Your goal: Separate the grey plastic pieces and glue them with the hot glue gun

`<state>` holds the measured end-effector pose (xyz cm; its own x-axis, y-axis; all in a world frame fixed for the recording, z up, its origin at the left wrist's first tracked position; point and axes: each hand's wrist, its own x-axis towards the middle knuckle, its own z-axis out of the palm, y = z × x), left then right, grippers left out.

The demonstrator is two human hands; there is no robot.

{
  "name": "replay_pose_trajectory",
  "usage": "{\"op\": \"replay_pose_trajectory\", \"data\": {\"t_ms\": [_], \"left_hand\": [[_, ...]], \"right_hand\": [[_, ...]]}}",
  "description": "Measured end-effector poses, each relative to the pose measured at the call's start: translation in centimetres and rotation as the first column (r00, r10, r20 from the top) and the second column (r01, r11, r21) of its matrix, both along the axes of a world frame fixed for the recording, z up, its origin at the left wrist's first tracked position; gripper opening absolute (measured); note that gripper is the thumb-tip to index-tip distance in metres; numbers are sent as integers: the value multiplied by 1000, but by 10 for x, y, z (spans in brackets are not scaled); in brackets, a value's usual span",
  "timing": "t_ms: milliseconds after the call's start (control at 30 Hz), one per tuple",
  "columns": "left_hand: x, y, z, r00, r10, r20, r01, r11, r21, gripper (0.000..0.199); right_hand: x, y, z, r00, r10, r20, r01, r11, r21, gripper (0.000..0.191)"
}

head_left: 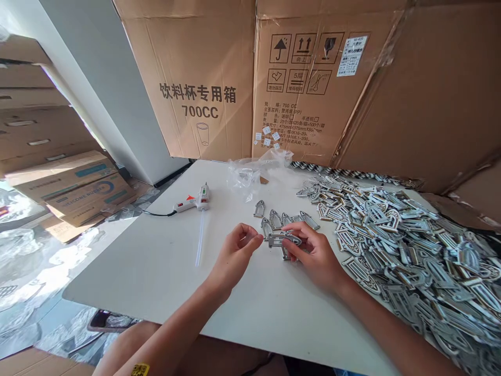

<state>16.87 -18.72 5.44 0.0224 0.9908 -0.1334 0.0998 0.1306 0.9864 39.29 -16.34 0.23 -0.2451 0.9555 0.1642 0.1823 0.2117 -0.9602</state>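
Observation:
Over the middle of the white table (pixel 156 271), my right hand (pixel 311 250) grips a small silver arch-shaped frame piece (pixel 277 239) between thumb and fingers. The piece lies sideways, its flat end pointing left. My left hand (pixel 241 250) is beside that end with thumb and index fingertip pinched together; whatever is between them is too small to make out. Several similar pieces (pixel 275 220) lie on the table just beyond my hands, and one (pixel 259 209) lies a little farther back. Another piece is partly hidden beneath my right hand.
A large pile of silver frame pieces (pixel 415 261) covers the right side. A white glue gun (pixel 191 204) with a clear stick lies left of centre. Clear plastic wrap (pixel 246 180) sits at the back, before tall cardboard boxes (pixel 211 52). More boxes (pixel 82 183) stand at left.

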Motion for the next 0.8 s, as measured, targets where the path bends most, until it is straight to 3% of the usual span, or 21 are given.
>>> {"op": "replay_pose_trajectory", "data": {"t_ms": [100, 267, 400, 667, 800], "left_hand": [[2, 0, -3, 998, -38, -42, 40, 998, 48, 29], [5, -1, -9, 982, -23, -189, 49, 989, 138, 27], [5, -1, -14, 962, -10, -274, 69, 976, 208, 24], [5, -3, -17, 895, 100, -434, 38, 954, 298, 28], [5, -3, -21, 843, 163, -513, 73, 910, 409, 23]], "right_hand": [[-3, 0, -1, 991, -15, -132, 6, 997, -71, 47], [-8, -5, 0, 968, 74, -240, -112, 983, -147, 52], [-10, -10, 2, 955, 146, -257, -184, 975, -129, 47], [-10, -13, 0, 965, 170, -198, -189, 978, -86, 40], [-11, -14, -2, 962, 187, -201, -204, 976, -71, 38]]}}
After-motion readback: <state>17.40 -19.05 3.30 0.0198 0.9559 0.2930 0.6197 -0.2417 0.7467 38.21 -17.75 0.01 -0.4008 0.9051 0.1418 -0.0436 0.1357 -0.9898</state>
